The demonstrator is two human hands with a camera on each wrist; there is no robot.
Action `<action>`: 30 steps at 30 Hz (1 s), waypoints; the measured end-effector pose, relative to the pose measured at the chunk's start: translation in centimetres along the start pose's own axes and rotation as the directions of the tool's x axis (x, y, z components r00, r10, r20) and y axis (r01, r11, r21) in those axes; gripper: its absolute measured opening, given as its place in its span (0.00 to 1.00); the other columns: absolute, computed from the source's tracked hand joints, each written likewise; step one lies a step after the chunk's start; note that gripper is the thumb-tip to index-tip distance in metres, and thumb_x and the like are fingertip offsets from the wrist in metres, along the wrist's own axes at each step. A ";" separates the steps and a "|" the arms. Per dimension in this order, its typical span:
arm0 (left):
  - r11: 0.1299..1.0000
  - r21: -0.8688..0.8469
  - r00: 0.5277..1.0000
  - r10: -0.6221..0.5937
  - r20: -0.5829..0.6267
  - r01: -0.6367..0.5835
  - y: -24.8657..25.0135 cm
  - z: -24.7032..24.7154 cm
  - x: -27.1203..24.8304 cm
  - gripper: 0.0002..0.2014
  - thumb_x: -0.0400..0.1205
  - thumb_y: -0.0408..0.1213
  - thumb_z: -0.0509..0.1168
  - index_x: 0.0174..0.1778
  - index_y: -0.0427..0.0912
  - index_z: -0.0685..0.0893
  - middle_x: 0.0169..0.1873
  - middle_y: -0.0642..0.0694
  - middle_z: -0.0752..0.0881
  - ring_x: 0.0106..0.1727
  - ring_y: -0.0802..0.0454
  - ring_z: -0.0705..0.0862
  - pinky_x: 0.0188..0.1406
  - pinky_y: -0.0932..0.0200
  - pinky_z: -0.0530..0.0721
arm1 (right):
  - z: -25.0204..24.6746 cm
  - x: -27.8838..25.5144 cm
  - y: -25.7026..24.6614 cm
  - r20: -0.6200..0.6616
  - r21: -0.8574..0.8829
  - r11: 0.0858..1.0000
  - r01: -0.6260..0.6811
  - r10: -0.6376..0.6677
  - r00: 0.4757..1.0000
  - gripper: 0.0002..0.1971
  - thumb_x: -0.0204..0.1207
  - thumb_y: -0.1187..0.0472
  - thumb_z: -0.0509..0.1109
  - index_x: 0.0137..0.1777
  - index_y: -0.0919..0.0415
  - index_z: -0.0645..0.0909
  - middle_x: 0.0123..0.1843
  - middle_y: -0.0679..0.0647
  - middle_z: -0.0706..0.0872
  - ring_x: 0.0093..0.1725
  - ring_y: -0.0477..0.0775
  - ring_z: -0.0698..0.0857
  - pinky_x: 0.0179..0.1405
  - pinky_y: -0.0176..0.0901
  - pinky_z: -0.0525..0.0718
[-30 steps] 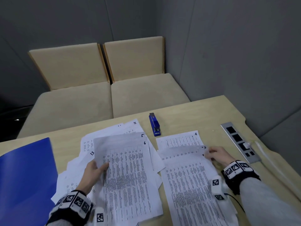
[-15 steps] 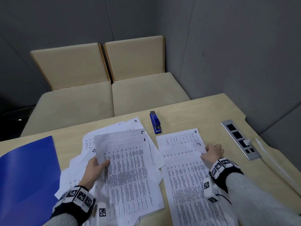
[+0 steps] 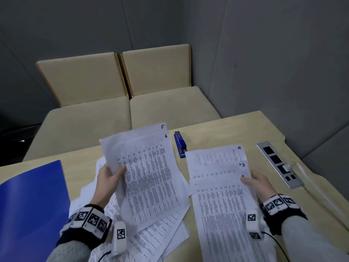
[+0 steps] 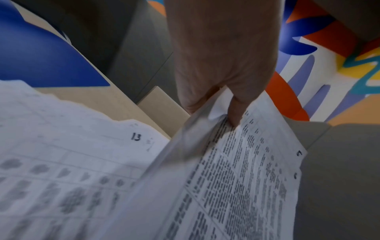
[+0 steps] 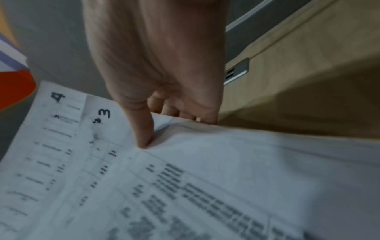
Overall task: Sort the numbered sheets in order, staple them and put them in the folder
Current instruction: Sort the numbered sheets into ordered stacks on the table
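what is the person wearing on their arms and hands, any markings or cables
Both hands are bare: left hand, right hand. Each wrist carries a black wristband ringed with white squares printed with black tag patterns, over a light grey knit sleeve. A small white camera block, also tagged, hangs at the inner side of each wrist. A thin black cable trails from the right one.

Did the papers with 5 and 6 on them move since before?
Yes. The left hand has lifted the sheets 5 and 6 off the loose pile; their top corner now rises past the stapler, which stays on the table.
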State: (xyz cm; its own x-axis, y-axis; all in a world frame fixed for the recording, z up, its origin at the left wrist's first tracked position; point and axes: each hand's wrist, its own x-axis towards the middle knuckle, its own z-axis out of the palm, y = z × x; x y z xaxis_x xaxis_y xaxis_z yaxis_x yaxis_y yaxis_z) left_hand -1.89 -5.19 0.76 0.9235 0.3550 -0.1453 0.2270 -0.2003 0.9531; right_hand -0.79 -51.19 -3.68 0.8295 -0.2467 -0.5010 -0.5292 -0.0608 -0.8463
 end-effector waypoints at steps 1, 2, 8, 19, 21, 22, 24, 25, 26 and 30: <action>1.000 -0.012 1.000 0.006 0.012 -0.006 0.7 0.4 0.4 0.11 0.80 0.30 0.68 0.56 0.31 0.82 0.43 0.40 0.88 0.42 0.43 0.87 0.44 0.49 0.85 | -0.6 -0.1 -0.3 0.018 0.055 0.998 0.011 -0.012 1.000 0.13 0.77 0.72 0.67 0.61 0.65 0.79 0.54 0.61 0.88 0.51 0.61 0.87 0.54 0.57 0.84; 1.000 -0.017 1.000 0.005 0.025 -0.005 1.5 0.9 0.8 0.10 0.80 0.29 0.68 0.55 0.30 0.81 0.41 0.40 0.88 0.39 0.44 0.86 0.40 0.51 0.85 | -1.4 0.0 -0.5 0.025 0.112 0.994 0.019 -0.022 0.999 0.16 0.76 0.71 0.69 0.63 0.66 0.79 0.56 0.62 0.87 0.52 0.63 0.87 0.55 0.60 0.84; 0.988 -0.010 0.987 -0.152 0.057 0.153 1.0 4.9 2.2 0.10 0.78 0.23 0.67 0.54 0.27 0.79 0.34 0.41 0.85 0.32 0.46 0.83 0.29 0.55 0.84 | -6.1 0.5 -1.2 -0.015 0.498 0.867 0.001 0.007 1.000 0.27 0.73 0.70 0.69 0.73 0.65 0.72 0.44 0.52 0.92 0.40 0.53 0.92 0.32 0.49 0.90; 0.941 -0.020 0.931 -0.329 0.160 0.337 -1.7 16.9 0.7 0.28 0.65 0.40 0.79 0.56 0.30 0.80 0.48 0.37 0.88 0.49 0.39 0.87 0.52 0.45 0.86 | -1.5 -0.3 -0.7 0.150 0.091 0.989 -0.117 0.102 0.983 0.15 0.79 0.74 0.63 0.65 0.68 0.77 0.53 0.67 0.88 0.46 0.64 0.90 0.35 0.51 0.88; 0.977 0.009 0.965 -0.210 0.154 0.211 -1.5 17.3 0.5 0.20 0.74 0.50 0.71 0.46 0.34 0.82 0.38 0.42 0.85 0.40 0.46 0.83 0.44 0.52 0.82 | -0.8 -0.2 -0.1 0.172 0.050 0.988 -0.145 0.135 0.976 0.15 0.78 0.75 0.63 0.64 0.67 0.78 0.53 0.67 0.88 0.47 0.65 0.89 0.38 0.53 0.87; 0.988 0.024 0.976 -0.157 0.153 0.155 -0.9 17.3 0.3 0.18 0.80 0.52 0.64 0.39 0.38 0.79 0.32 0.44 0.80 0.36 0.49 0.78 0.38 0.56 0.76 | -0.5 -0.2 0.1 0.184 0.040 0.987 -0.153 0.144 0.972 0.15 0.78 0.75 0.63 0.63 0.66 0.78 0.53 0.66 0.88 0.47 0.65 0.89 0.40 0.53 0.87; 0.994 0.030 0.985 -0.104 0.140 0.101 0.5 17.4 0.0 0.19 0.87 0.51 0.53 0.37 0.40 0.75 0.31 0.46 0.76 0.34 0.50 0.74 0.38 0.55 0.71 | -0.4 -0.2 0.4 0.213 0.029 0.987 -0.161 0.151 0.965 0.16 0.78 0.76 0.63 0.64 0.64 0.78 0.54 0.65 0.88 0.49 0.66 0.89 0.45 0.56 0.86; 0.996 0.026 0.986 -0.083 0.142 0.080 1.0 17.4 0.1 0.19 0.88 0.49 0.51 0.39 0.40 0.76 0.33 0.47 0.78 0.36 0.51 0.75 0.40 0.55 0.72 | -0.5 -0.2 0.6 0.234 0.021 0.987 -0.162 0.153 0.960 0.17 0.78 0.76 0.63 0.65 0.63 0.77 0.55 0.66 0.88 0.52 0.67 0.88 0.48 0.58 0.86; 0.998 0.016 0.986 -0.064 0.151 0.062 1.4 17.4 0.0 0.19 0.89 0.48 0.50 0.41 0.40 0.76 0.34 0.50 0.78 0.37 0.53 0.75 0.42 0.55 0.72 | -0.6 -0.1 0.8 0.256 0.014 0.986 -0.166 0.157 0.954 0.18 0.78 0.75 0.63 0.66 0.64 0.77 0.57 0.66 0.88 0.54 0.69 0.88 0.50 0.60 0.86; 0.987 0.007 0.985 0.157 0.075 -0.158 3.3 17.4 -0.4 0.17 0.89 0.43 0.50 0.33 0.46 0.68 0.29 0.52 0.70 0.32 0.55 0.67 0.33 0.61 0.66 | -1.1 -0.2 0.9 0.299 -0.002 0.984 -0.179 0.171 0.939 0.17 0.77 0.76 0.63 0.63 0.62 0.78 0.55 0.64 0.89 0.53 0.66 0.89 0.49 0.58 0.85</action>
State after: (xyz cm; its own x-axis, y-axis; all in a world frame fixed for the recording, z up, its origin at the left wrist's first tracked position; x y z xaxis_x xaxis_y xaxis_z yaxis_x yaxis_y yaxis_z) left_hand 3.85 -21.83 -0.67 0.9682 0.2498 -0.0131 0.0802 -0.2603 0.9622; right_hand -1.61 -52.23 -4.11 0.7414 0.0474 -0.6693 -0.6694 -0.0179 -0.7427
